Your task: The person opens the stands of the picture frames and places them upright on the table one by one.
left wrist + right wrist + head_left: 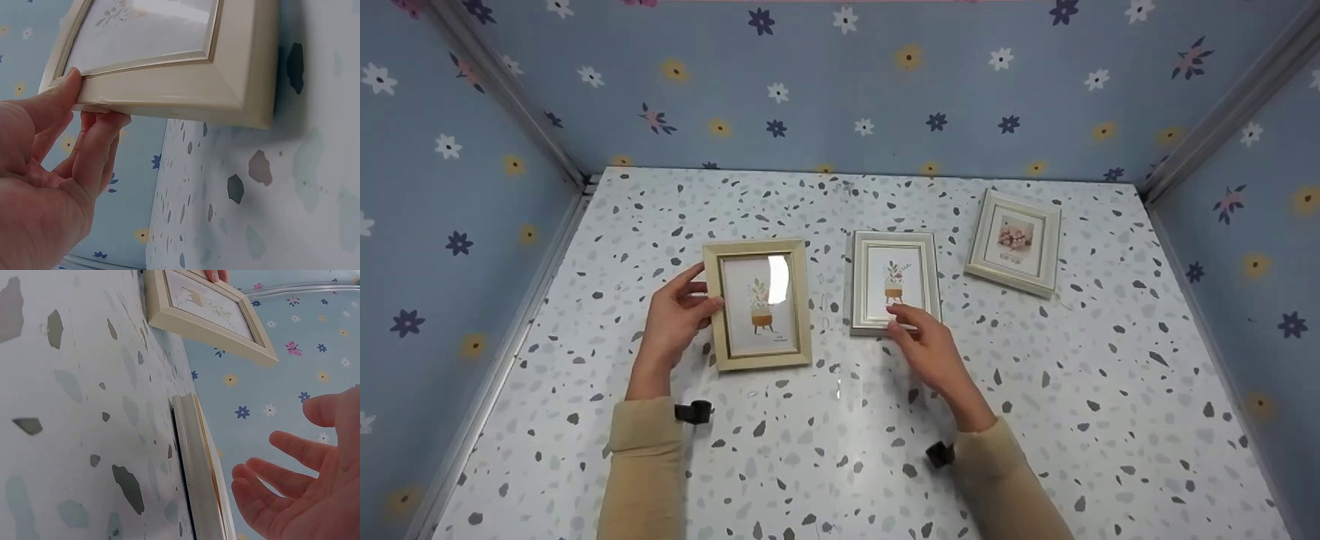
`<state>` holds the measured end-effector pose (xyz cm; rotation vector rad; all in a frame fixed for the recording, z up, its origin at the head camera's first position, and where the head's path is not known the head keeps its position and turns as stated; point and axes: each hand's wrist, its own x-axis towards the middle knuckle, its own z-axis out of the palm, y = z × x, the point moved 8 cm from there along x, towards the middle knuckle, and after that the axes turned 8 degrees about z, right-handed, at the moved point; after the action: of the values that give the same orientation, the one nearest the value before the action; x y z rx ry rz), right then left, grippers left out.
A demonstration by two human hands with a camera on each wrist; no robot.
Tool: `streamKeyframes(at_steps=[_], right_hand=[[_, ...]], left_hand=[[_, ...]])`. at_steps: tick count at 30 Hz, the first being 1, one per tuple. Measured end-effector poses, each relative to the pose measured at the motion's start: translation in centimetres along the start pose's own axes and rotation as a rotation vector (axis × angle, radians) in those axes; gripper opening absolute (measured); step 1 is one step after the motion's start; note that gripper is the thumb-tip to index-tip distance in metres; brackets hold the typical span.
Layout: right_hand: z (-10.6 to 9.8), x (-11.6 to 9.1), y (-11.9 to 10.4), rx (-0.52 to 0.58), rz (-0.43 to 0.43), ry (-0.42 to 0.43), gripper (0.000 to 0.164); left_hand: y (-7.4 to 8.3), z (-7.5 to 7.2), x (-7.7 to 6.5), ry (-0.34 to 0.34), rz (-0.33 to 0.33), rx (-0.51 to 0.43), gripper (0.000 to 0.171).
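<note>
My left hand [676, 319] pinches the left side of a cream picture frame [803, 307], thumb on its front and fingers behind. In the left wrist view that frame [163, 90] is tilted, its far end raised off the table. A plant print shows behind its glass, with a bright glare spot. My right hand [924, 346] hovers over the lower right of a silver-white picture frame [858, 285] that lies flat. Its fingers are loosely bent and apart from the frame in the right wrist view, holding nothing.
A third whitish picture frame [1011, 279] with a pink flower print lies turned at the back right. The speckled table [840, 450] is walled on three sides by blue flowered panels [840, 67].
</note>
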<state>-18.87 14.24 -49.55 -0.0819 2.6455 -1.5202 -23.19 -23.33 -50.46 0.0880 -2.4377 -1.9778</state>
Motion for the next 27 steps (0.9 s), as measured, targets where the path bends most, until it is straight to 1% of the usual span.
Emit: streamKeyframes(at_steps=[5, 11, 18, 23, 27], right_hand=[[0.0, 0.0, 0.0, 0.007, -0.002, -0.002, 0.044], [-0.1, -0.1, 0.0, 0.008, 0.005, -0.005, 0.043], [-0.4, -0.1, -0.4, 0.050, -0.037, 0.013, 0.034], [-0.5, -0.1, -0.4, 0.055, -0.039, 0.018, 0.033], [-0.6, -0.1, -0.4, 0.057, -0.022, 0.016, 0.034]], left_hand=[[0.5, 0.2, -0.3, -0.010, 0.033, 0.010, 0.070], [1.2, 0.4, -0.7, -0.018, 0.079, -0.012, 0.066], [2.2, 0.8, -1.0, -0.032, 0.125, -0.054, 0.063], [2.4, 0.9, -1.2, -0.019, 0.142, -0.085, 0.063], [2.4, 1.0, -1.2, 0.000, 0.140, -0.121, 0.064]])
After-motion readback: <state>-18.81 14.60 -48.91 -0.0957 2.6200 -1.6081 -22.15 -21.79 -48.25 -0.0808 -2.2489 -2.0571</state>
